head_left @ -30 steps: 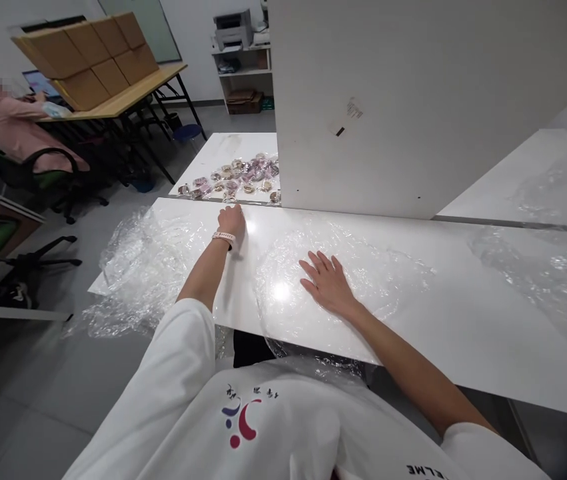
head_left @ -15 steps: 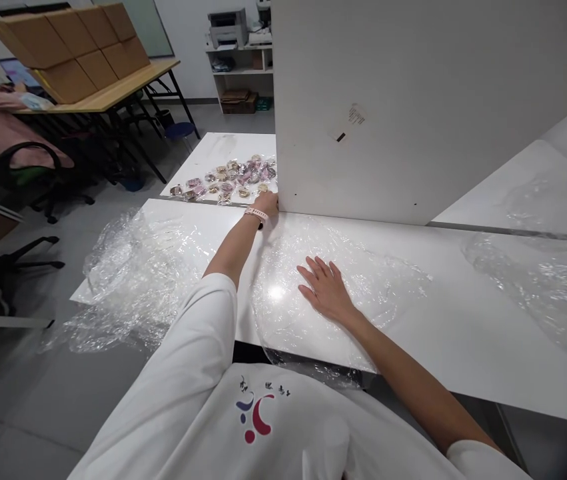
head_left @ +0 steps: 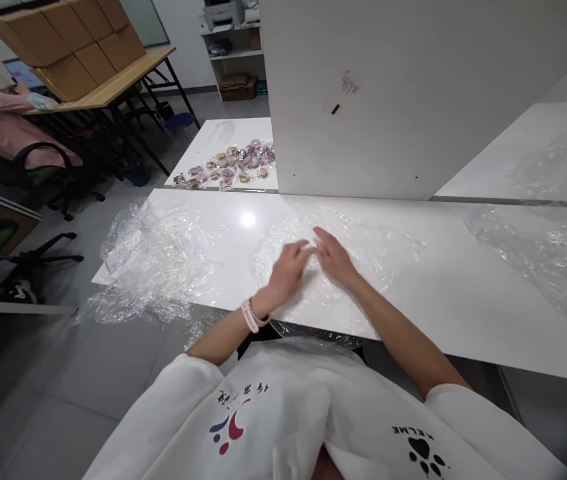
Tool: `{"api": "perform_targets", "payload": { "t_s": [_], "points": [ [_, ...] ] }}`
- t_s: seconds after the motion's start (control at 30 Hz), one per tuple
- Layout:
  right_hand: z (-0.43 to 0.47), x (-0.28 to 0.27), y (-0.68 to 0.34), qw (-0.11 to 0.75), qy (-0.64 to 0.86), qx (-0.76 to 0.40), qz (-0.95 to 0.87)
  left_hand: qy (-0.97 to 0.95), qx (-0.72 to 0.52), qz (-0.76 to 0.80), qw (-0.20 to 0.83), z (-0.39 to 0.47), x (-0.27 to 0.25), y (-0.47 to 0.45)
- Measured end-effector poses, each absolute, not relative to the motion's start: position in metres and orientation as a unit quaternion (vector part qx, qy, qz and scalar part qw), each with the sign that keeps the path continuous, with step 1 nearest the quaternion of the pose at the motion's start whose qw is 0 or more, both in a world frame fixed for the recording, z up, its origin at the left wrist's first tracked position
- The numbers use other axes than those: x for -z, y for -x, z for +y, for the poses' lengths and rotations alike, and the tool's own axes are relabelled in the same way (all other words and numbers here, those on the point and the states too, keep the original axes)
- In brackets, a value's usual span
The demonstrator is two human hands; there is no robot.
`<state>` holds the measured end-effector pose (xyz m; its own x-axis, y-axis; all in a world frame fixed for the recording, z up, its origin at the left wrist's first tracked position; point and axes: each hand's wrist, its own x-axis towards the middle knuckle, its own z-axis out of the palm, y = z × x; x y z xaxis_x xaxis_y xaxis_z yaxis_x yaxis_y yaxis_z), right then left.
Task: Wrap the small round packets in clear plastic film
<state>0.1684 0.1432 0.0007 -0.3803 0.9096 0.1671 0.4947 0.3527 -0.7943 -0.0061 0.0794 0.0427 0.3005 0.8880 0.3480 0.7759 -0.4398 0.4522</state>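
Note:
Over the clear plastic film (head_left: 363,267) spread on the white table, my two hands come together at the fingertips. My left hand (head_left: 289,272), with a pink band at its wrist, has its fingers bent and closed towards the right hand. Whether film is caught between them cannot be made out. My right hand (head_left: 336,259) has its fingers stretched out to the upper left, low over the film and close to the left fingertips. A crumpled heap of clear plastic (head_left: 156,260) lies left of the hands and hangs over the table's front edge.
Several small wrapped pieces (head_left: 233,163) lie on the white surface beyond the table. An upright white panel (head_left: 353,147) stands behind the film. More clear plastic (head_left: 553,253) covers the right side. Cardboard boxes (head_left: 78,50) and a seated person (head_left: 8,127) are at the far left.
My left hand has drawn back from the panel's lower left corner to the film by my right hand. My right hand has gone from lying flat to fingers angled towards the left hand.

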Motion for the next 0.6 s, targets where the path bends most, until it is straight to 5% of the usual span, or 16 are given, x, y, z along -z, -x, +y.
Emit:
{"api": "perform_targets", "payload": {
  "t_s": [0.17, 0.27, 0.4, 0.6],
  "points": [
    [0.146, -0.024, -0.196, 0.392, 0.475, -0.479, -0.626, -0.857, -0.146, 0.467, 0.162, 0.030, -0.033, -0.009],
    [0.108, -0.049, -0.236, 0.351, 0.475, -0.393, -0.705, -0.877, -0.117, 0.434, 0.170, 0.013, -0.060, 0.028],
    [0.019, -0.042, -0.293, 0.165, 0.362, -0.218, -0.891, -0.897, -0.083, 0.416, 0.126, -0.030, -0.056, 0.074],
    [-0.048, 0.019, -0.283, 0.178, 0.418, -0.101, -0.885, -0.855, -0.209, 0.473, 0.025, -0.055, 0.003, 0.061]
  ]
}}
